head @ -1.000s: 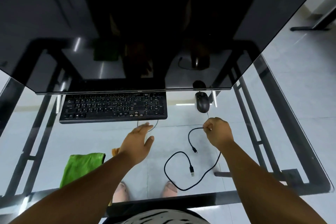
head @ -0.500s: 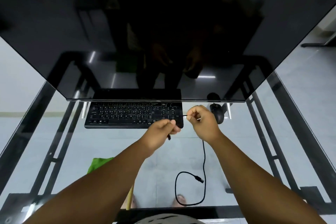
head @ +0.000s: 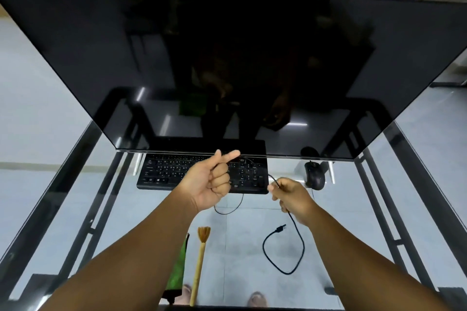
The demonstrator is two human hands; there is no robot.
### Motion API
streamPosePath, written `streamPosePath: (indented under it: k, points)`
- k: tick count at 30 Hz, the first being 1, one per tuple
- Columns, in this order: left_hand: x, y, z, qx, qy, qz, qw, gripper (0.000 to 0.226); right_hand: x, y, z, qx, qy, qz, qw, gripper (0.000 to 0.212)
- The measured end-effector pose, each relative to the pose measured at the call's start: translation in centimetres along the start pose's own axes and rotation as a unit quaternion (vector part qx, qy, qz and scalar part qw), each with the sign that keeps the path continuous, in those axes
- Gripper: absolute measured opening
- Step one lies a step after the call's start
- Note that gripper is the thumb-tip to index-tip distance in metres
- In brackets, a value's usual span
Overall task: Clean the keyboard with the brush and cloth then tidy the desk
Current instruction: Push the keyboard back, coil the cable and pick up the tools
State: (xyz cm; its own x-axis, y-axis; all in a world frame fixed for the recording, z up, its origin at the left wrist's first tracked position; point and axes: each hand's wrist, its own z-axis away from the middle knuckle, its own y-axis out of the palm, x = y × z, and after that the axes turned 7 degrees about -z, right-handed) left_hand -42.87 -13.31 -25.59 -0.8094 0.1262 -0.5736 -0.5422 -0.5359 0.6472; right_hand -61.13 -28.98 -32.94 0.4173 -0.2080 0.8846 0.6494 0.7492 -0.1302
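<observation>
Fingers [head: 274, 187] of the right hand [head: 294, 201] are pinched shut on a thin black cable [head: 298, 237]; the left hand [head: 211, 184] is curled, thumb against forefinger, nipping the same cable's far end above the keys. A big dark monitor [head: 227, 58] leans over the glass desk [head: 63, 197]. The black keyboard [head: 164, 171] sits under its lower edge (white legends, flat). The cable loops on the glass. A straw-coloured brush [head: 199, 257] lies near the front edge, beside a green cloth [head: 178, 272].
</observation>
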Motion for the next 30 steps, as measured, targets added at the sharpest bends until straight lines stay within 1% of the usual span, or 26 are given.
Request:
streamPosePath:
  k: [2,3,5,8,9,11,14,16,18,21,23,25,26,27,28,30]
  points:
    - [-0.6,0.3,0.3,0.011,0.014,0.024,1.0,0.041,-0.2,0.2,0.4,0.021,-0.004,0.076,0.997,0.021]
    - [-0.8,0.4,0.3,-0.003,0.026,0.048,0.999,0.038,-0.2,0.4,0.5,0.035,-0.01,0.121,0.992,0.024]
    - [-1.3,0.7,0.1,-0.048,0.051,0.123,0.99,0.031,0.1,0.9,0.8,0.064,-0.015,0.181,0.981,0.03]
    - [-1.8,0.5,-0.6,-0.134,0.109,0.233,0.957,0.025,0.7,1.5,1.1,0.1,-0.001,0.216,0.971,0.035]
    - [-1.9,0.4,-0.8,-0.167,0.119,0.243,0.948,0.024,0.8,1.6,1.3,0.11,0.003,0.224,0.968,0.035]
    - [-1.9,0.1,-1.0,-0.236,0.129,0.212,0.94,0.023,1.2,1.8,1.6,0.134,0.011,0.231,0.964,0.035]
    - [-2.2,-0.7,-1.5,-0.323,0.129,0.129,0.929,0.029,2.3,2.1,2.3,0.177,0.038,0.222,0.958,0.035]
    - [-2.4,-0.9,-1.8,-0.352,0.123,0.073,0.925,0.034,3.5,2.3,2.7,0.206,0.047,0.22,0.952,0.031]
    - [-1.9,-1.2,-2.1,-0.37,0.155,0.022,0.916,0.029,5.0,2.2,3.2,0.227,0.042,0.221,0.948,0.026]
    - [-0.9,-1.6,-2.0,-0.419,0.236,-0.044,0.876,0.017,7.3,1.6,3.9,0.233,0.025,0.222,0.946,0.022]
    - [-0.6,-2.3,-1.7,-0.453,0.247,-0.132,0.846,0.019,8.6,1.1,4.3,0.23,0.006,0.22,0.948,0.021]
    - [-0.3,-2.8,-1.3,-0.459,0.236,-0.229,0.826,0.019,9.4,0.6,4.5,0.233,-0.017,0.198,0.952,0.022]
    - [-0.1,-3.0,-1.2,-0.446,0.22,-0.28,0.821,0.019,9.7,0.3,4.5,0.237,-0.027,0.179,0.955,0.023]
    - [0.1,-3.0,-1.2,-0.423,0.192,-0.324,0.824,0.019,9.9,0.0,4.5,0.241,-0.038,0.158,0.957,0.023]
    - [0.5,-3.0,-1.4,-0.39,0.157,-0.342,0.841,0.02,10.1,-0.1,4.3,0.241,-0.05,0.138,0.959,0.023]
    - [1.2,-2.4,-1.5,-0.285,0.083,-0.29,0.91,0.022,10.7,-0.4,4.0,0.227,-0.084,0.099,0.965,0.022]
